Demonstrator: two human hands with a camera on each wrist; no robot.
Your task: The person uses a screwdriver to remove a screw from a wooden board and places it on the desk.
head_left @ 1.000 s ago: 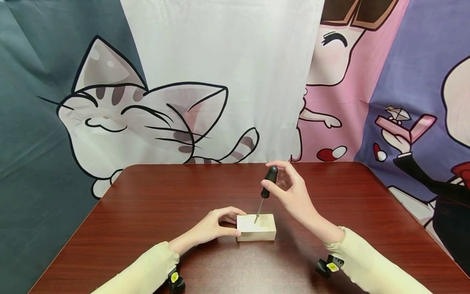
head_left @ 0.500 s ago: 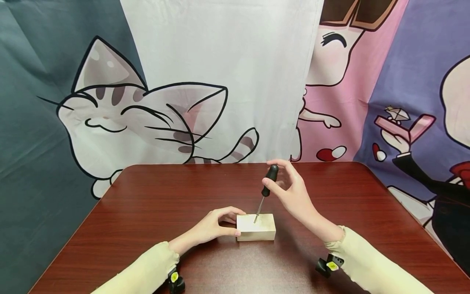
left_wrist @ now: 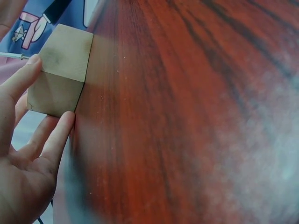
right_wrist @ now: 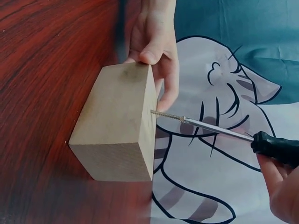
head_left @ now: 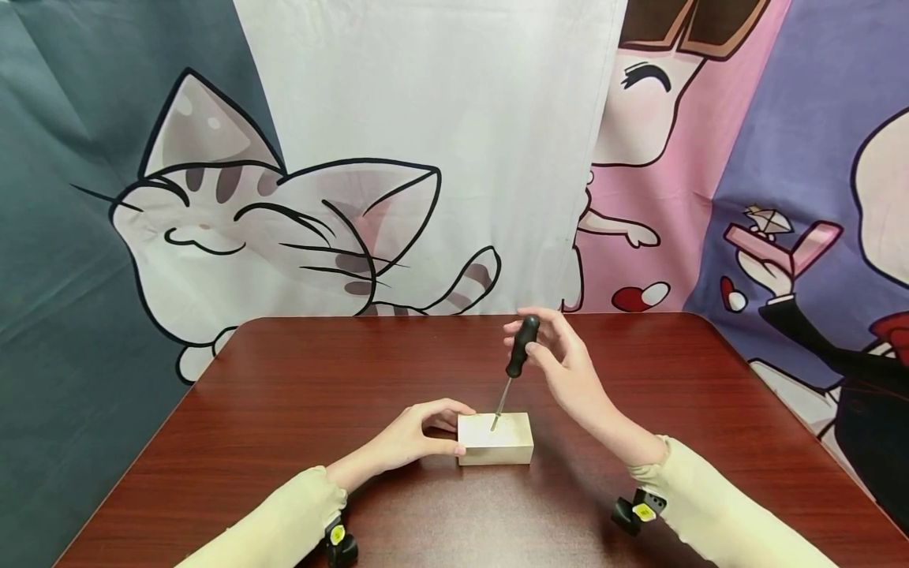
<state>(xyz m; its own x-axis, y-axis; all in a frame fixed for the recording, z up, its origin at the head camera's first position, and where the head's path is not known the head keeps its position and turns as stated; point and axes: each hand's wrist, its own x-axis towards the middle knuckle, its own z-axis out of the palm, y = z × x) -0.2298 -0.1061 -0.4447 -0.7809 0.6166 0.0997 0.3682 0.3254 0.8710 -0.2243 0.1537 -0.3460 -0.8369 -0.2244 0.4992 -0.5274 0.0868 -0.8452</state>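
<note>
Screw [right_wrist: 167,115] protrudes from the top of the wooden block [head_left: 511,442], lower centre of the head frame; a tilted screwdriver [head_left: 518,361] meets it. Left hand [head_left: 412,434] pinches the block's left end, fingers curved; right hand [head_left: 571,367], loosely curled, grips the screwdriver. 2 pale sleeves [head_left: 266,521] cross the lower corners.

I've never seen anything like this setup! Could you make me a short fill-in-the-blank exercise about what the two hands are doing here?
1. The handle of the screwdriver in the right hand is coloured ____.
2. The left hand holds the block, which is made of ____.
3. In the head view, the screw stands in the block's ____ face.
4. The screwdriver's tip meets the screw's ____.

Missing words: black; wood; top; head.
</note>
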